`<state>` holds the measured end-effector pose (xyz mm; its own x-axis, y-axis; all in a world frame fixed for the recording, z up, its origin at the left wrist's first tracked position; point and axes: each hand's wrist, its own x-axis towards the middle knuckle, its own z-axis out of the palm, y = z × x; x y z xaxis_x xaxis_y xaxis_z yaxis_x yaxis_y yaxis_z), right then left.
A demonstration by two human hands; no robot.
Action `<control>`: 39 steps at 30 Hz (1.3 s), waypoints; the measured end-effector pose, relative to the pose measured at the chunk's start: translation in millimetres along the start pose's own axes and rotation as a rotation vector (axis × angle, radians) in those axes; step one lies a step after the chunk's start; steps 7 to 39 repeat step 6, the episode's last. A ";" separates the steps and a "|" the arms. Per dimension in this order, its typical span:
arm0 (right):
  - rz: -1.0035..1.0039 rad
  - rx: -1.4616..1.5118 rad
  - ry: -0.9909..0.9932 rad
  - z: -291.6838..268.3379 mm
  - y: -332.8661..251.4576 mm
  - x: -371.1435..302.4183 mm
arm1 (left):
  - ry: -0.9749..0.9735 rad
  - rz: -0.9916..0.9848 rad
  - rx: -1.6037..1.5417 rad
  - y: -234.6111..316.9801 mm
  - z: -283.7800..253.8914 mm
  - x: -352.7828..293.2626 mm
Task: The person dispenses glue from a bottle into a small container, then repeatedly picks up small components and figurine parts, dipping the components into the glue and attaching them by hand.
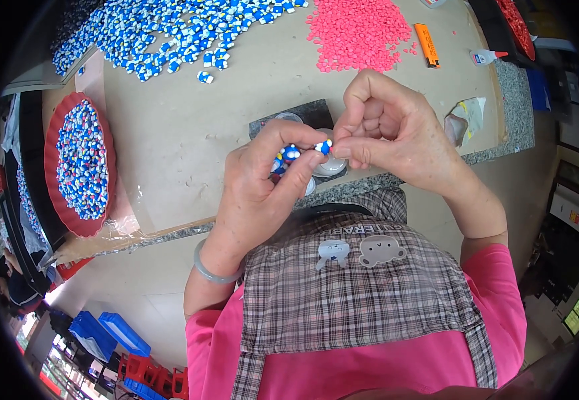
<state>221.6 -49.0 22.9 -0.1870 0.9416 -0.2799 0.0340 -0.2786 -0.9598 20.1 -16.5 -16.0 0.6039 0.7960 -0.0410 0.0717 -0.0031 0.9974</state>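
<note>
Between the thumb and forefinger of my left hand (253,173) is a small blue-and-white moulded piece (323,147) with a touch of yellow. Several more such pieces (290,154) are tucked in the curl of the same hand. My right hand (399,123) meets it from the other side, thumb and forefinger pinched together at the piece's edge. Whatever sits in that pinch is too small to make out. Under both hands, a dark stone block (313,112) and clear round dishes (331,168) lie near the table's front edge, partly covered.
Blue-and-white pieces (189,37) spread across the far left, with a pink heap of small bits (356,33) beside them. A red scalloped basin (53,163) of pieces stands left. At right lie an orange flat object (427,45), a red-tipped glue bottle (484,57) and a crumpled wrapper (471,115).
</note>
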 end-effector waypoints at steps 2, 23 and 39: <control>0.005 -0.053 0.024 1.8 -1.8 -0.1 | 0.027 0.045 0.062 -0.1 1.1 -0.3; -0.106 -0.255 0.095 5.6 -0.7 -2.8 | 0.040 0.105 0.188 2.1 0.9 0.4; -0.106 -0.255 0.095 5.6 -0.7 -2.8 | 0.040 0.105 0.188 2.1 0.9 0.4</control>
